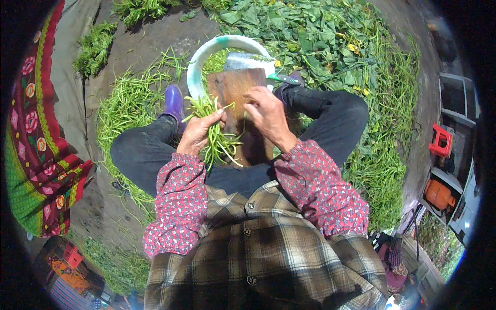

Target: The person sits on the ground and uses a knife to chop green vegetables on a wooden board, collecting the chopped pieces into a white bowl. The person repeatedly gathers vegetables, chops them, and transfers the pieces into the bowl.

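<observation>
My left hand (197, 130) is closed around a bunch of thin green stems (219, 147), which stick out above and below the fist. My right hand (271, 116) hovers just right of the bunch, over the wooden board (232, 82). Its fingers are bent and the thumb is drawn in; whatever lies between them is too small to make out. The board slopes from my lap onto the rim of a white and teal basin (194, 64), which contains chopped green bits. Across the basin, behind the board, rests a broad-bladed knife (245, 61) with a green handle.
Loose green stems (126, 103) lie left of my boot (174, 103). A wide heap of leafy greens (330, 57) spreads at the right and far side. Tied-looking bundles (95, 49) lie far left, near a flowered cloth (39, 134). A red stool (440, 140) stands far right.
</observation>
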A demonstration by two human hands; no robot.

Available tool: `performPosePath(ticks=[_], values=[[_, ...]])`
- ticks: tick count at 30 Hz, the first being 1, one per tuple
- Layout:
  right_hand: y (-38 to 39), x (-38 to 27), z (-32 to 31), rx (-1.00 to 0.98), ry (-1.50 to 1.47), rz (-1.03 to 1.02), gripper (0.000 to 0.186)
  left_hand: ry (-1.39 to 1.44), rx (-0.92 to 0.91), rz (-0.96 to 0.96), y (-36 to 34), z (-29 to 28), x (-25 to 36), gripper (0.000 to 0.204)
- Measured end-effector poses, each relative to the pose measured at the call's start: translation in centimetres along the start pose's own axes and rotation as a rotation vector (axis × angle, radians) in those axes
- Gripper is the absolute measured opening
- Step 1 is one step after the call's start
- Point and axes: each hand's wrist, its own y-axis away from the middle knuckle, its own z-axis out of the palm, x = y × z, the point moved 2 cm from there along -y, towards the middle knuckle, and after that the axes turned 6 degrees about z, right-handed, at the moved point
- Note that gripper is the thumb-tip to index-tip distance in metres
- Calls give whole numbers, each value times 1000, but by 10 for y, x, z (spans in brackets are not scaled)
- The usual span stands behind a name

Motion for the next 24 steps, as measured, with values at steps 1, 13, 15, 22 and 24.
performPosePath(ticks=[1,13,15,22,24], values=[[6,10,-4,-1,2,148,19,3,68,3,-2,-1,0,15],[42,27,25,-498,2,-91,13,31,59,57,-1,3,9,25],[39,14,19,-473,23,-28,13,88,43,79,-1,1,9,20],[25,-6,-15,-241,255,-119,25,-106,124,-15,-2,3,1,13],[24,7,-28,-206,360,-59,21,-19,8,17,-5,-1,2,11]])
